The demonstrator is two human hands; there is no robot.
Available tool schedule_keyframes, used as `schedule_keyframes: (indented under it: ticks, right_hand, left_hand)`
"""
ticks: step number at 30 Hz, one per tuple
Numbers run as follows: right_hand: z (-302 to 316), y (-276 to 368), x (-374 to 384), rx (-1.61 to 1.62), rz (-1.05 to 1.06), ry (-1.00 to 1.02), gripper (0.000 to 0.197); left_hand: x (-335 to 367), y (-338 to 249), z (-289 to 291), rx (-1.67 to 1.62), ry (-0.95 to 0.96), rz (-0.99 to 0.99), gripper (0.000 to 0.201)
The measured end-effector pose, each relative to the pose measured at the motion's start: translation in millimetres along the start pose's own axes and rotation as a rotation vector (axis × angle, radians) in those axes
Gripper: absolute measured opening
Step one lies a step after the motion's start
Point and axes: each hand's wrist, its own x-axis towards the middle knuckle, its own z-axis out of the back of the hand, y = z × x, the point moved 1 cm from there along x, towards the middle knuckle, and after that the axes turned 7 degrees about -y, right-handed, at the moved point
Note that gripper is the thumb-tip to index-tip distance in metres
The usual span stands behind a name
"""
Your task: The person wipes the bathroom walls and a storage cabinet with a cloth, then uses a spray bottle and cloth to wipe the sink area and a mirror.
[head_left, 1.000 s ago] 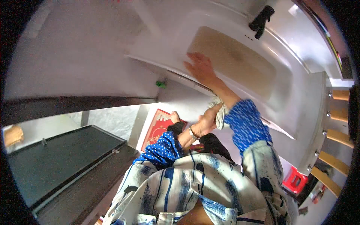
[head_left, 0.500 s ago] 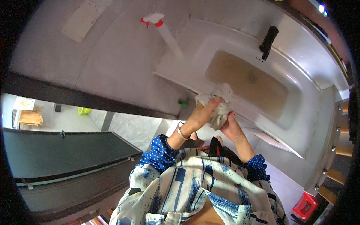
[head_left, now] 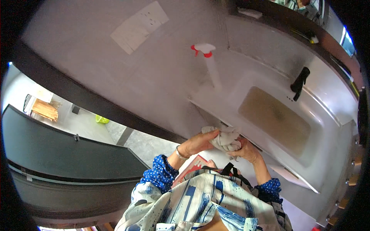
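Observation:
A bunched, off-white cloth is held between my two hands, over the front edge of the white sink. My left hand grips its left end, with a pale bracelet at the wrist. Closed around the right end is my right hand. Just beyond the cloth, the white sink holds murky brownish water. Part of the cloth is hidden by my fingers.
A spray bottle with a red and white trigger stands left of the sink. A black faucet rises at its back right. A pale sheet lies on the wall-like grey surface. A dark panel stands at my left.
The view has swung, so the sink and bottle sit lower and further right. My hands have drawn the cloth nearer to me, and it looks more tightly bunched.

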Motion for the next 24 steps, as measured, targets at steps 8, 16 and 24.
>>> schedule_keyframes:
  ticks: [8,16,24]
  right_hand:
    - [-58.9,48.0,57.4,-0.184,-0.116,0.051,0.049]
    - [-25.8,112.3,82.8,0.622,-0.072,-0.338,0.046]
    - [94.0,308.7,147.3,0.108,0.581,-0.575,0.056]
  left_hand:
    - [-68.1,-64.8,47.5,0.185,-0.084,-0.012,0.053]
    - [-58.1,-100.8,58.1,-0.186,0.003,-0.156,0.061]
    - [-11.0,-141.4,9.5,0.175,-0.057,-0.463,0.05]
